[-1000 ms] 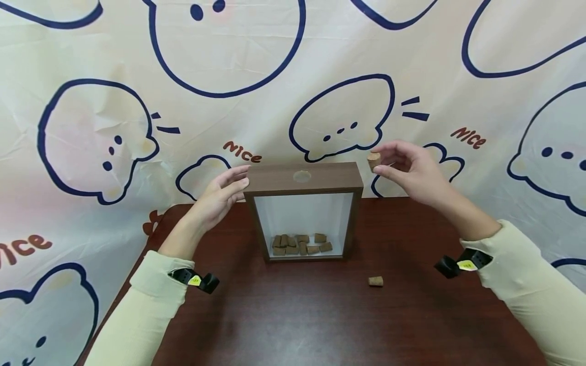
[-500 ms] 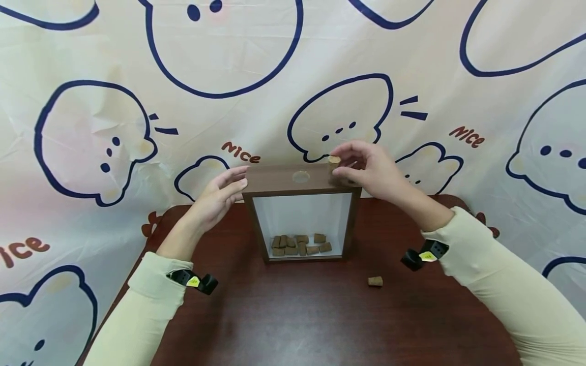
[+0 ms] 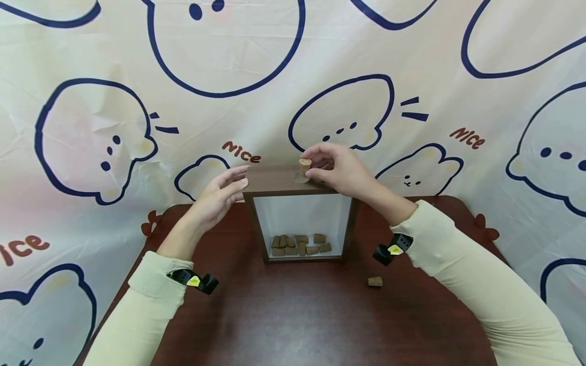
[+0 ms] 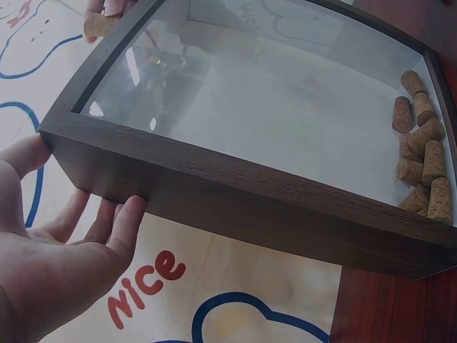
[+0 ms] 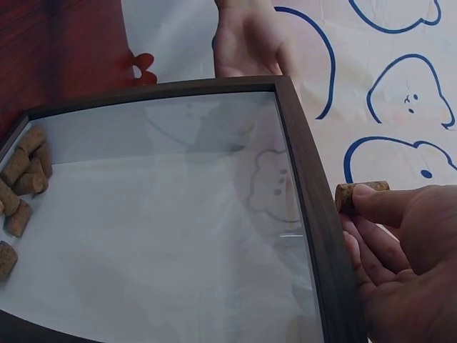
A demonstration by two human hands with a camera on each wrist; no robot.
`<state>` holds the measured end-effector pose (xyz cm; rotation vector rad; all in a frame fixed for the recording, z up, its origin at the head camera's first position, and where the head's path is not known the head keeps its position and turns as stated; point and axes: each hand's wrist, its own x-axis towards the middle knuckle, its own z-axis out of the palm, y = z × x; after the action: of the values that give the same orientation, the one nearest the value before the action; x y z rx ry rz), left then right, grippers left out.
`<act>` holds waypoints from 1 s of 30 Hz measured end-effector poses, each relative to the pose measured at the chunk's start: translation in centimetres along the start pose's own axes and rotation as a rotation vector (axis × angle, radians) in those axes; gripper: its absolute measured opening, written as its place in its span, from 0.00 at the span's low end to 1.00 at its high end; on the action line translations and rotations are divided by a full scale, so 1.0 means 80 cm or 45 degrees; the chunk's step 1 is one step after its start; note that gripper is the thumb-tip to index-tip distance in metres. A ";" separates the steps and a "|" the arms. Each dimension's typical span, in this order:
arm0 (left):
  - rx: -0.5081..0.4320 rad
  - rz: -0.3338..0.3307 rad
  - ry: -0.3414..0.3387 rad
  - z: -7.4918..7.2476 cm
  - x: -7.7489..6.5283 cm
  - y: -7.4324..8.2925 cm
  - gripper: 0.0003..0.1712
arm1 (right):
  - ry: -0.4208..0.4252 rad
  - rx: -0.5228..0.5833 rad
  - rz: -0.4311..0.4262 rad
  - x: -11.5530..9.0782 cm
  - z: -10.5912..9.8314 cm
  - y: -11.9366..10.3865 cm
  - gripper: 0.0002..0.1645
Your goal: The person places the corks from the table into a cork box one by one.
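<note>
My right hand (image 3: 341,170) pinches a cork (image 3: 305,166) between thumb and fingers. In the head view the cork stands upright over the round hole (image 3: 299,180) in the top of a dark wooden box frame (image 3: 274,179) with a clear front. The right wrist view shows the held cork (image 5: 364,193) beside the frame's top edge. At the box's upper left corner, my left hand (image 3: 215,201) rests its fingertips against the side, fingers extended. The left wrist view shows thumb and fingertips touching the frame (image 4: 178,179). Several corks (image 3: 291,244) lie on the box floor behind the front.
A single loose cork (image 3: 375,281) lies on the dark red table (image 3: 284,315), right of the box and nearer to me. A cream cloth with blue cartoon outlines (image 3: 229,122) hangs behind the table.
My right hand has carried the cork leftward from beside the box to above the hole in its top. The left hand stays at the box's corner.
</note>
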<state>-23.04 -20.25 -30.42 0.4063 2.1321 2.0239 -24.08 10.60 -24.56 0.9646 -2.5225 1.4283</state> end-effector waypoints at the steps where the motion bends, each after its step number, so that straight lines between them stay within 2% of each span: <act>1: 0.002 0.000 -0.001 0.000 0.000 0.000 0.34 | -0.001 -0.003 0.000 0.001 0.001 -0.001 0.18; 8: -0.005 -0.006 0.001 0.002 0.000 0.000 0.34 | -0.020 -0.045 0.013 0.002 0.004 0.001 0.19; 14: 0.003 -0.003 -0.003 0.003 0.000 0.000 0.34 | -0.031 -0.074 0.021 -0.009 -0.004 0.000 0.20; 22: 0.003 -0.006 -0.006 -0.001 0.001 -0.001 0.34 | -0.030 -0.180 0.005 -0.044 -0.026 0.005 0.20; 26: 0.000 -0.009 -0.003 -0.001 0.002 -0.001 0.35 | 0.021 -0.213 -0.023 -0.065 -0.039 0.011 0.19; 30: -0.003 -0.010 0.001 -0.001 0.002 -0.002 0.34 | 0.074 -0.267 0.007 -0.086 -0.054 0.017 0.19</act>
<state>-23.21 -20.32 -30.54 0.3963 2.1283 2.0224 -20.30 17.85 -25.69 0.8671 -2.5694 1.1461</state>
